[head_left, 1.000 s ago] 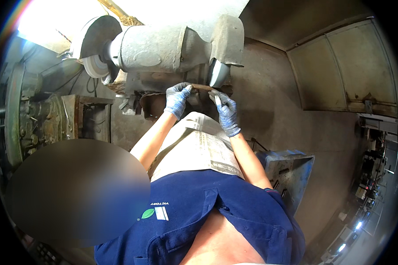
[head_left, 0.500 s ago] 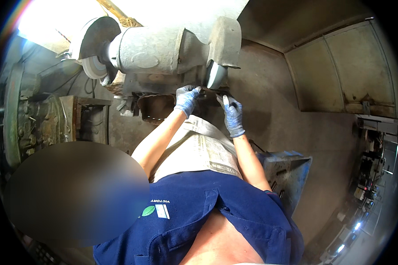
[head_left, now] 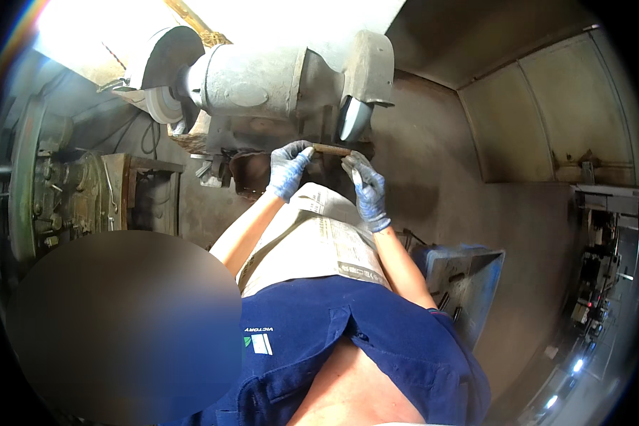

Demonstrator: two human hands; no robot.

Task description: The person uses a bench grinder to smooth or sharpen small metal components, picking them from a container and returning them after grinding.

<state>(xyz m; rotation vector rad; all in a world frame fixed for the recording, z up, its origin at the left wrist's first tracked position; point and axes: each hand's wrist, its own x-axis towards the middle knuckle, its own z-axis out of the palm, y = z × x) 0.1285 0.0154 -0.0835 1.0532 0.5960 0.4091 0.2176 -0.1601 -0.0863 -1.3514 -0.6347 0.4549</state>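
Note:
A short brownish rod (head_left: 331,150) spans the gap between my two gloved hands, lying nearly level. My left hand (head_left: 288,171) is closed on its left end, and the fingers of my right hand (head_left: 367,183) pinch its right end. Both gloves are blue and grey. Just beyond the rod stands a grey bench grinder (head_left: 252,84). Its right grinding wheel (head_left: 356,119) shows below the guard, close above my right hand and apart from the rod. The left wheel (head_left: 163,105) sits farther off under its own guard.
Newspaper-like sheeting (head_left: 319,241) covers my lap. A blue-edged bin (head_left: 484,284) with a few dark rods stands by my right arm. Greasy machinery (head_left: 74,192) is at the left, and metal panels (head_left: 575,106) rise at the right. A blurred oval hides the lower left.
My hands have spread slightly apart, and the rod now shows clearly between them, level and below the right wheel. The view has shifted a little.

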